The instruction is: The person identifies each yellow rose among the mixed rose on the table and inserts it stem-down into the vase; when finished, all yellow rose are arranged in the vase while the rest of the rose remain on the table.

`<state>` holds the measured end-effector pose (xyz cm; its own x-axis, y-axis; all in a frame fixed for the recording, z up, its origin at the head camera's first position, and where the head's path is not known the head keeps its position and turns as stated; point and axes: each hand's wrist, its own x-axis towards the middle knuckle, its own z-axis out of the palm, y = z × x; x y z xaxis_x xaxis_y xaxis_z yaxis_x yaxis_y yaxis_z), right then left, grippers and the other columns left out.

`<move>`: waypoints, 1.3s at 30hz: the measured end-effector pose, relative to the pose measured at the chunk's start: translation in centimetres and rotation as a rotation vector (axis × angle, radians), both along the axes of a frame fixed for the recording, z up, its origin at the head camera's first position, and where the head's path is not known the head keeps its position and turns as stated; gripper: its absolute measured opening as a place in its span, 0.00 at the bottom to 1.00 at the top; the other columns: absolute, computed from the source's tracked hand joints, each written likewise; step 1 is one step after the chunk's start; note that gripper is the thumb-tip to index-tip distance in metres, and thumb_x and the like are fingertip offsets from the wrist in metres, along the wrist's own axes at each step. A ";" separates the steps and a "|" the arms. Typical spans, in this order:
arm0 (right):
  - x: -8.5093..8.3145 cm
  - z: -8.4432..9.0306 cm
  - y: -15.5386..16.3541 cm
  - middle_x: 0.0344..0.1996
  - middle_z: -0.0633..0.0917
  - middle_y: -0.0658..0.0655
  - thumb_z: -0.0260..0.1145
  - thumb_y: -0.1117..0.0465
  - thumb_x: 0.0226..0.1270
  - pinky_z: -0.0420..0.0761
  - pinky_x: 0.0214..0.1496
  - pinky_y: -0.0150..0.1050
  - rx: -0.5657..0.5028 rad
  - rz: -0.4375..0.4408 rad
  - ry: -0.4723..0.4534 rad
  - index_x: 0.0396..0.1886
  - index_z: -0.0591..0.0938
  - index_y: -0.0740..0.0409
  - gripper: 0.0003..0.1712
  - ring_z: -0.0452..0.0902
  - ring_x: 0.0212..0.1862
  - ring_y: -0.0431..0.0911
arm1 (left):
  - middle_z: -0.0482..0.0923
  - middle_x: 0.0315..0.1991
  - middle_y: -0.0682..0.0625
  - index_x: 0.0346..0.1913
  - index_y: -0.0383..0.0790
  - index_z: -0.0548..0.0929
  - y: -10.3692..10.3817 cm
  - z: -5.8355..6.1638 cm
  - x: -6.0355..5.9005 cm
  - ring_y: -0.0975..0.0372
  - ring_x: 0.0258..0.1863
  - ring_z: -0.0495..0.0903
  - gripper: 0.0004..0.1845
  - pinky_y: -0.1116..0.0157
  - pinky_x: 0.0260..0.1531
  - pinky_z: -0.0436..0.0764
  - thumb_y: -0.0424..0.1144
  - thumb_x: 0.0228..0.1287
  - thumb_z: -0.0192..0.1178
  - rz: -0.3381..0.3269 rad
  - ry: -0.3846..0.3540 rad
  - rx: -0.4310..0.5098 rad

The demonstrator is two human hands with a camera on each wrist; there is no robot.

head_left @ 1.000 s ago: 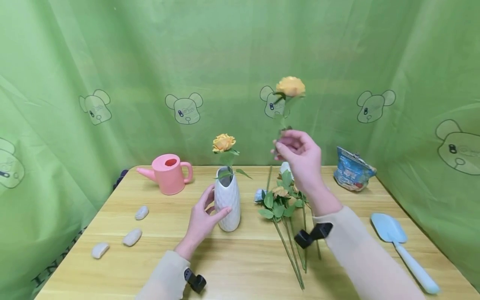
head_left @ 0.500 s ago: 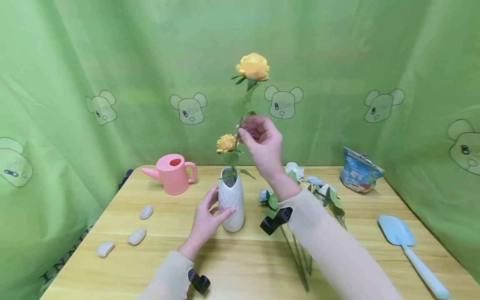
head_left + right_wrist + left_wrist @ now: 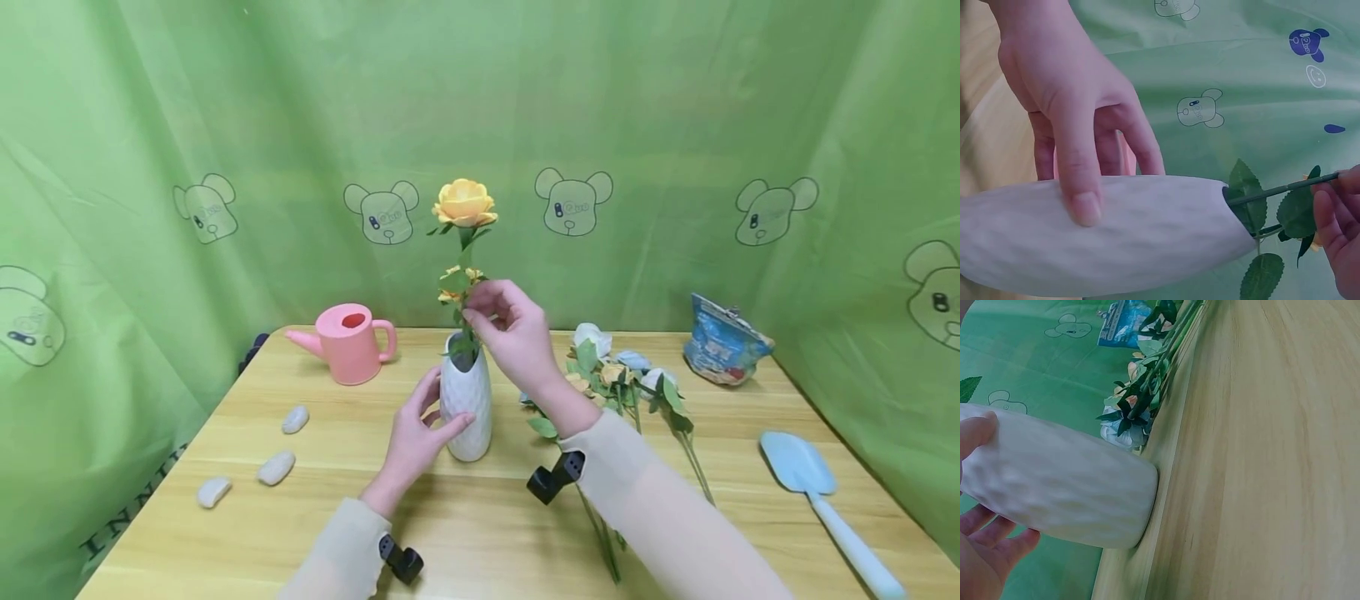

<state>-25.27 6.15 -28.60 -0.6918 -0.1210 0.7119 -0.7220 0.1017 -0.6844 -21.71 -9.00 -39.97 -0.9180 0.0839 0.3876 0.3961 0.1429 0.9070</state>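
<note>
Around the dimpled white vase (image 3: 467, 408), the left hand (image 3: 414, 439) wraps thumb and fingers. Above its narrow mouth, the right hand (image 3: 513, 333) pinches the thin stem of a yellow rose (image 3: 464, 203), whose foot sits inside.

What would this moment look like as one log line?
left hand: holds white vase | right hand: pinches yellow rose stem, stem in vase mouth | spare flowers: on table
</note>
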 end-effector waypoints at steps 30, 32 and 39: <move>2.0 -0.6 6.3 0.28 0.83 0.54 0.67 0.62 0.59 0.80 0.29 0.39 0.480 0.023 -0.356 0.38 0.82 0.60 0.09 0.78 0.29 0.47 | 0.71 0.59 0.46 0.66 0.47 0.65 0.1 -1.9 -1.0 0.54 0.57 0.71 0.39 0.53 0.52 0.75 0.40 0.51 0.70 0.038 0.000 -0.015; 2.3 -1.2 7.5 0.29 0.83 0.55 0.67 0.62 0.59 0.80 0.29 0.39 0.478 0.008 -0.372 0.38 0.82 0.60 0.08 0.78 0.29 0.48 | 0.71 0.59 0.48 0.66 0.51 0.65 0.0 -2.6 -1.5 0.57 0.57 0.71 0.40 0.55 0.52 0.75 0.44 0.49 0.71 0.043 -0.010 -0.013; 3.0 -4.4 11.6 0.28 0.82 0.55 0.66 0.59 0.61 0.80 0.28 0.38 0.474 -0.034 -0.449 0.40 0.81 0.62 0.12 0.78 0.30 0.52 | 0.71 0.59 0.49 0.67 0.52 0.64 0.0 -3.2 -1.7 0.58 0.57 0.71 0.41 0.56 0.51 0.76 0.48 0.49 0.71 0.049 0.014 -0.014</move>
